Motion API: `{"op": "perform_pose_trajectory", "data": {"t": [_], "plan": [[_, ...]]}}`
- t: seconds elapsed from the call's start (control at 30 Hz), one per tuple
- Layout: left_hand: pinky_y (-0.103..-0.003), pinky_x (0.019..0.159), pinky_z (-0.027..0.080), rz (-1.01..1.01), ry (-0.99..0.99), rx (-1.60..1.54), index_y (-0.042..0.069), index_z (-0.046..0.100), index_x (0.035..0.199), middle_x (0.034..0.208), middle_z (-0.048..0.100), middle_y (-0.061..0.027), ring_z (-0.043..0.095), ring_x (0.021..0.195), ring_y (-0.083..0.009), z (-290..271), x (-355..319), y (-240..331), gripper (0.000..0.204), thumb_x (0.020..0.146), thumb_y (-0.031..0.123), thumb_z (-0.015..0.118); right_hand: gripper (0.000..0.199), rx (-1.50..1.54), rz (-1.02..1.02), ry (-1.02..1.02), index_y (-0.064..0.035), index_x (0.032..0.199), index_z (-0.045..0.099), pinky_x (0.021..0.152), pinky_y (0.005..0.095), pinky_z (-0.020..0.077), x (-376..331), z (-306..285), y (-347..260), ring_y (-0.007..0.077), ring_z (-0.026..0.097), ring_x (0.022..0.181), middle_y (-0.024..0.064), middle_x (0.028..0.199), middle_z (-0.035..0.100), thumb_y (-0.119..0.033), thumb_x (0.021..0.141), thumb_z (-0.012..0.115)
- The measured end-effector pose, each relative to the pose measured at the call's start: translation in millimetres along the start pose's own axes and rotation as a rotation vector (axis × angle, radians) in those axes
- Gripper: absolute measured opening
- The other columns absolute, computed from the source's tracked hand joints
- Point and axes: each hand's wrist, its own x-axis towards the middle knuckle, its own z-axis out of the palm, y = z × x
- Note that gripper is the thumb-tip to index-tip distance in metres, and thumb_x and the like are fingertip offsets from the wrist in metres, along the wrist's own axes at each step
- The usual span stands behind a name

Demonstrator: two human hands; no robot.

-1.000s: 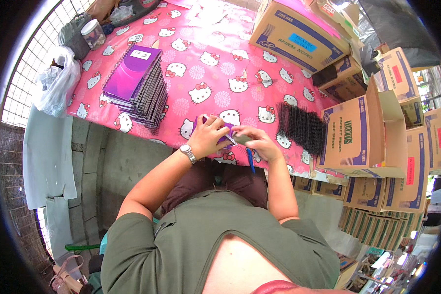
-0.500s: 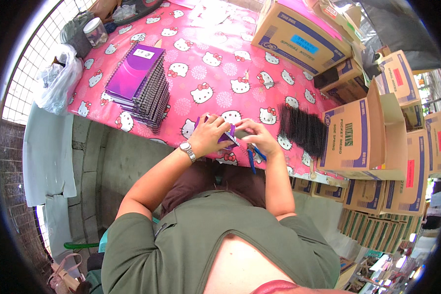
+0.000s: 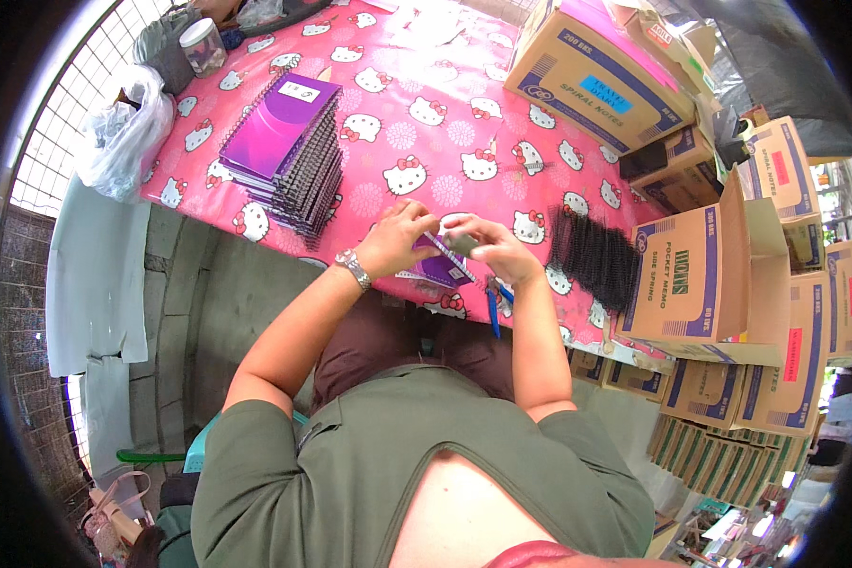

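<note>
A small purple notebook is tilted at the table's near edge, with a spiral wire running along its slanted edge. My left hand is closed on the notebook, fingers over its upper part near the wire. Beside the wire's other side is my right hand, its fingers curled round a dark grey-green piece whose kind I cannot make out. Blue-handled pliers stick out below the right hand; whether they lie on the table or are held against the palm is hidden.
A stack of purple spiral notebooks stands to the left. A heap of black wire coils lies to the right, against an open cardboard box. More boxes stand behind. A plastic bag and a jar sit far left.
The purple notebook's cover has come into fuller view, tilting below the wire. Both hands have risen slightly off its lower part, and the whole view has shifted a little.
</note>
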Motion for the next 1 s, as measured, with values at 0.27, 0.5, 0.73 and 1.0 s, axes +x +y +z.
{"op": "perform_pose_trajectory", "data": {"t": [0.27,0.5,0.73,1.0], "plan": [[-0.036,0.082,0.052,-0.033,-0.053,-0.307,0.003,0.064,0.098,0.096,0.062,-0.0092,0.065,0.094,-0.0252,0,4,-15,0.027,0.077,0.007,0.080,0.039,0.117,0.034,-0.036,-0.0049,0.112,0.069,0.106,0.0362,0.0403,8,-5,5,0.0209,0.055,0.120,0.0091,0.130,0.059,-0.018,0.075,0.077],[-0.032,0.078,0.051,-0.090,-0.023,-0.394,0.003,0.063,0.097,0.090,0.064,-0.0064,0.063,0.087,-0.0161,5,6,-21,0.033,0.073,0.011,0.085,0.038,-0.195,0.077,0.048,-0.0040,0.111,0.068,0.100,0.0344,0.0445,13,-11,-2,0.0168,0.057,0.115,0.0086,0.125,0.060,-0.015,0.075,0.077],[-0.035,0.077,0.051,-0.098,-0.010,-0.403,0.002,0.060,0.097,0.089,0.064,-0.0121,0.065,0.085,-0.0244,6,7,-20,0.041,0.072,0.019,0.087,0.043,0.239,-0.042,0.008,-0.0018,0.115,0.065,0.102,0.0371,0.0449,11,4,7,0.0202,0.058,0.115,0.0096,0.121,0.061,-0.020,0.077,0.075],[-0.035,0.076,0.051,-0.148,-0.031,-0.356,0.001,0.060,0.096,0.088,0.065,-0.0141,0.065,0.084,-0.0230,5,8,-18,0.044,0.070,0.023,0.088,0.040,0.100,0.079,-0.020,-0.0055,0.112,0.066,0.094,0.0313,0.0443,25,-5,7,0.0149,0.057,0.106,0.0029,0.112,0.062,-0.017,0.076,0.078]]}}
